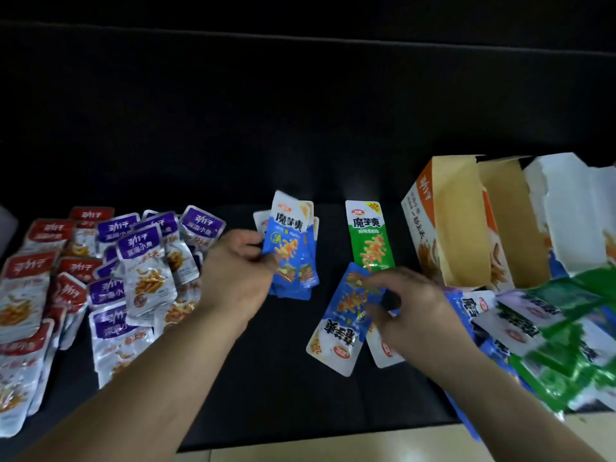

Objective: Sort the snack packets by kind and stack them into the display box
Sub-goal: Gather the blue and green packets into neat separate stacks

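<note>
The left hand (236, 261), near centre, pinches a stack of blue packets (291, 248) between thumb and curled fingers (266, 260). At 5 o'clock the right hand (411, 311) pinches an upside-down blue packet (338, 320) with its fingertips. A green packet (368, 238) lies between them on the black table (283, 378). The open display box (460, 225) stands at 3 o'clock, red and purple packets (100, 278) lie at 9, and a green and blue heap (550, 335) lies at 4.

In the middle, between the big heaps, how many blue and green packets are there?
Green packet: 1
Blue stack in left hand: at least 3, overlapping
Blue packet in right hand: 1
Total: at least 5, plus 1 half-hidden packet, colour unclear
</note>
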The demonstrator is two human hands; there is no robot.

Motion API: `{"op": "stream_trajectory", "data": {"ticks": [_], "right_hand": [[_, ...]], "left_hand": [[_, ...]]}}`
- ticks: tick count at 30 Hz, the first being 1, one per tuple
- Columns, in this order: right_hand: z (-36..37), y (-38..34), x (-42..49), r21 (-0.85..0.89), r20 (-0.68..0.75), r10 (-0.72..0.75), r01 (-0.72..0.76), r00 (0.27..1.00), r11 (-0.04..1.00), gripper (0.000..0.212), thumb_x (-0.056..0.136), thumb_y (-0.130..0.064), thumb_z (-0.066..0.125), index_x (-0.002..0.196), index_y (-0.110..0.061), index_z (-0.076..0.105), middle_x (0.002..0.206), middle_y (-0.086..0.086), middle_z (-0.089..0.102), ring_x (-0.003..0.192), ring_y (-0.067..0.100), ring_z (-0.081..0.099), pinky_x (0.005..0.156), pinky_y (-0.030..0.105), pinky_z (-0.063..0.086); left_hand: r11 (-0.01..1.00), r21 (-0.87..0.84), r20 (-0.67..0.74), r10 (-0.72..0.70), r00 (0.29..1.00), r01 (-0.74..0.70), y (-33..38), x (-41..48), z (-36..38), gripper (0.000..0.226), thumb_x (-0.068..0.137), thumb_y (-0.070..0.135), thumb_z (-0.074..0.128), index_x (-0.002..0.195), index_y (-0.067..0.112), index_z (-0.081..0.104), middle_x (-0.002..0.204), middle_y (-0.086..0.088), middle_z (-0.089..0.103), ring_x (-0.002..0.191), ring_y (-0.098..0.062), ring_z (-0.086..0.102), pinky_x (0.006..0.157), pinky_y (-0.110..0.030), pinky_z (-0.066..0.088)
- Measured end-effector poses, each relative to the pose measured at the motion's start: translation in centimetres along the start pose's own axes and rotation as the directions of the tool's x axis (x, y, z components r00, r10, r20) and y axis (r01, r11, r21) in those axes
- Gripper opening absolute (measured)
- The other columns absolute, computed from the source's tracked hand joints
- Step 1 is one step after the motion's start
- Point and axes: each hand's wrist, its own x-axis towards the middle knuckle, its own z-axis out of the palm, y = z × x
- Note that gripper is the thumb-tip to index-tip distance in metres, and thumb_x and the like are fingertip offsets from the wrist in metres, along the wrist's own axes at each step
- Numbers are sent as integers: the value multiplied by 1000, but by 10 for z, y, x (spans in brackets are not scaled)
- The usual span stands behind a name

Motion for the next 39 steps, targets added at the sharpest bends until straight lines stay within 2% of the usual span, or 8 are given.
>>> {"op": "stream_trajectory", "data": {"ticks": [6,12,19,24,29,32,35,39], "right_hand": [[0,-12,11,-341,191,54,15,980,940,85,84,-59,73,156,-39,31,158,-12,36,148,17,27,109,38,40],[8,-16,20,-362,172,75,-8,982,932,92,81,-43,81,156,-32,29,143,-2,43,131,24,39,104,38,42],[-5,-20,7,232,-32,134,-123,990,965,19,89,-5,65,86,-23,61,82,-1,64,72,20,63,54,25,50],[-16,-52,-3,809,-12,438,-249,899,532,8,97,-6,68,96,-8,60,97,13,73,78,24,78,61,40,64],[5,-73,-18,908,36,493,-234,869,347,22,94,3,68,109,-12,63,94,8,77,87,29,78,74,50,64],[19,-72,-30,820,94,377,-286,921,496,21,92,-6,74,106,-21,66,90,2,79,80,20,77,70,37,64],[13,-41,-34,372,-144,183,-118,973,921,27,85,-10,78,104,-29,70,89,-11,75,85,4,69,73,14,53],[-5,-2,-28,-398,77,63,-27,995,917,68,74,-10,71,138,-32,60,138,-11,59,129,27,47,100,42,49]], "left_hand": [[774,486,53,437,898,-405,-18,-30,0,27,80,28,82,104,27,69,100,9,59,90,-15,63,74,-33,56],[673,608,392,207,896,-421,-36,-74,29,55,70,71,74,108,35,58,111,16,51,106,-9,51,84,-30,51],[900,355,360,117,926,-252,-20,-61,20,41,71,47,83,103,39,57,101,19,65,95,2,62,84,-30,56],[994,109,61,18,998,-24,-3,-66,2,51,68,63,84,104,38,59,108,18,65,93,0,64,81,-26,54],[898,-329,316,-185,930,291,23,-79,13,19,90,27,77,103,16,70,91,-4,80,82,-24,78,61,-36,57],[947,-266,222,-125,967,183,20,-69,14,17,92,7,73,103,19,71,90,2,80,85,-16,78,77,-39,64],[998,-60,105,-13,994,19,5,-44,-7,16,96,11,68,106,23,70,91,11,79,84,-6,75,82,-32,61],[959,234,92,144,985,-162,-17,-10,-33,12,96,16,66,105,22,73,89,6,78,80,-16,74,75,-42,62]]}}
